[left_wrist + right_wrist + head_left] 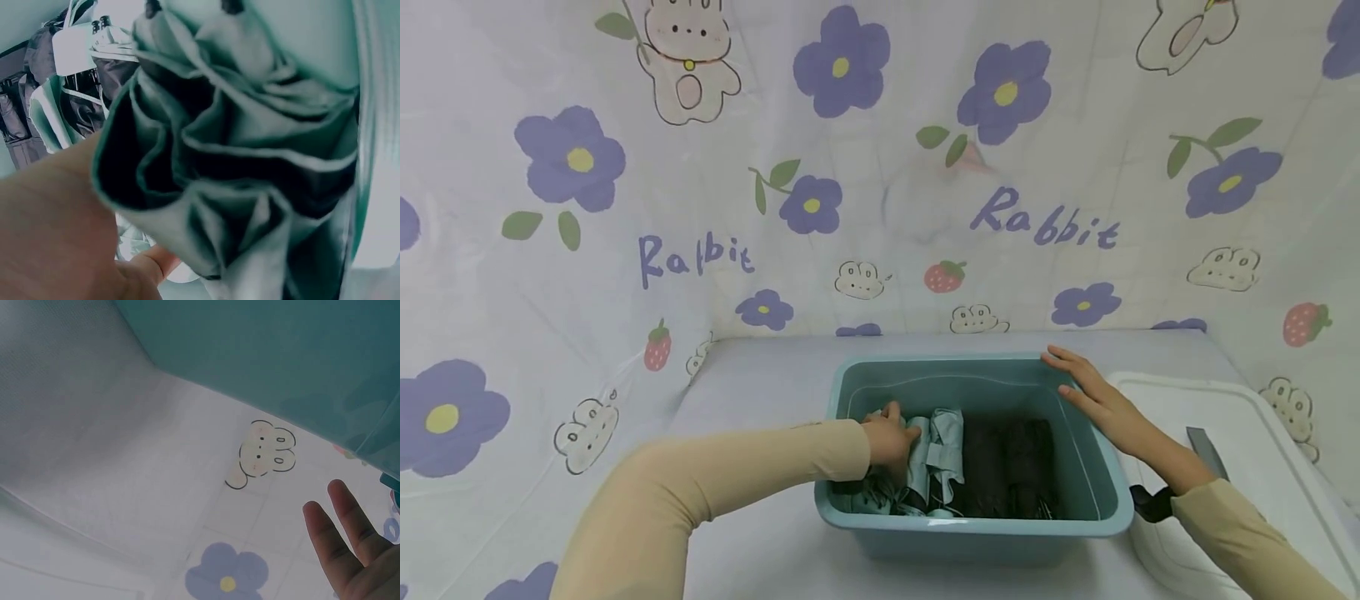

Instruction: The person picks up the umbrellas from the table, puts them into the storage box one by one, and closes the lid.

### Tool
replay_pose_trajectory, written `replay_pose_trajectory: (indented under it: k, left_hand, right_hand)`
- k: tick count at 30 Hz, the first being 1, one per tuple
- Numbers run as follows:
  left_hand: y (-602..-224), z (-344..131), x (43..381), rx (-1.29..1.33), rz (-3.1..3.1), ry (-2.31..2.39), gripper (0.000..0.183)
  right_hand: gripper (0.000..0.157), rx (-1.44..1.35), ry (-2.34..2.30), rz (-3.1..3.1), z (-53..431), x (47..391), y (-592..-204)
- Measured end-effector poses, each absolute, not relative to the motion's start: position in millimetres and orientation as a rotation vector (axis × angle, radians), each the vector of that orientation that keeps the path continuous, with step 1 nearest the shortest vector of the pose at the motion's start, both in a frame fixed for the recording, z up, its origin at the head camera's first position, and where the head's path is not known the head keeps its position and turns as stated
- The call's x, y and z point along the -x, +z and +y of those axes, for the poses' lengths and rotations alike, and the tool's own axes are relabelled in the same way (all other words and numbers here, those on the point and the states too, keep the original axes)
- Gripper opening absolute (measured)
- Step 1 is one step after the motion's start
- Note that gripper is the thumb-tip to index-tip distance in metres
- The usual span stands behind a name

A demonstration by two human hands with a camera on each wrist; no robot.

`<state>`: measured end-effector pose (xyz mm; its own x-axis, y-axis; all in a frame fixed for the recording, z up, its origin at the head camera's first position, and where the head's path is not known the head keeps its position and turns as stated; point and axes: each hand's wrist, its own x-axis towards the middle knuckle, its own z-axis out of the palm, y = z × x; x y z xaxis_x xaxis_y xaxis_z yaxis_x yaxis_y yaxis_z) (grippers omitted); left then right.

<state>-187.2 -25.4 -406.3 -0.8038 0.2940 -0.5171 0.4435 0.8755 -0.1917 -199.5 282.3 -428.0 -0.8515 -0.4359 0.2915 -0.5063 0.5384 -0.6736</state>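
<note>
A teal plastic bin (970,527) stands on the cloth-covered table. Inside lie a folded light blue umbrella (943,450) at the left and dark folded umbrellas (1007,467) beside it. My left hand (891,437) reaches into the bin's left side, fingers curled on the light blue umbrella. In the left wrist view its pleated fabric (250,156) fills the frame against my palm (56,237). My right hand (1093,396) rests flat on the bin's right rim, fingers straight. The right wrist view shows those fingers (350,537) beside the bin's outer wall (281,350).
A white lid (1247,417) lies to the right of the bin with a grey piece (1206,450) on it. A flower and rabbit printed cloth (850,192) covers the walls behind and at both sides. The table (760,392) extends left of the bin.
</note>
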Motion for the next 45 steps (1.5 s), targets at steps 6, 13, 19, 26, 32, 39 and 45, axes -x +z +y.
replay_pose_trajectory:
  k: [6,13,19,26,32,39,45]
  left_hand:
    - [-410.4,-24.5,188.9,-0.443,2.557,-0.319,0.066]
    - [-414.8,-22.4,192.9,-0.376,2.54,-0.274,0.08]
    - [-407.8,-23.1,201.9,-0.478,2.482,-0.437,0.073]
    - [-373.8,-35.4,219.9,-0.565,2.496,-0.37,0.044]
    - [-353.5,-61.8,225.5,-0.651,2.491,-0.086,0.043]
    - [-346.1,-97.4,213.4,-0.972,2.564,0.207,0.031]
    - [-356.9,-121.4,203.1,-1.127,2.745,0.301,0.037]
  right_hand:
    - [0.047,-0.832,1.213,-2.672,283.6,199.3,-432.0]
    - [0.047,-0.834,1.22,-2.675,283.4,199.2,-430.3]
    - [0.047,-0.841,1.227,-2.672,282.8,199.5,-429.5]
    - [0.048,-0.828,1.221,-2.677,282.7,196.7,-429.0]
    - [0.047,-0.836,1.219,-2.675,282.4,198.1,-429.8]
    - [0.048,-0.819,1.228,-2.688,282.1,201.0,-434.2]
    - [0.046,-0.819,1.228,-2.668,284.5,200.5,-433.4]
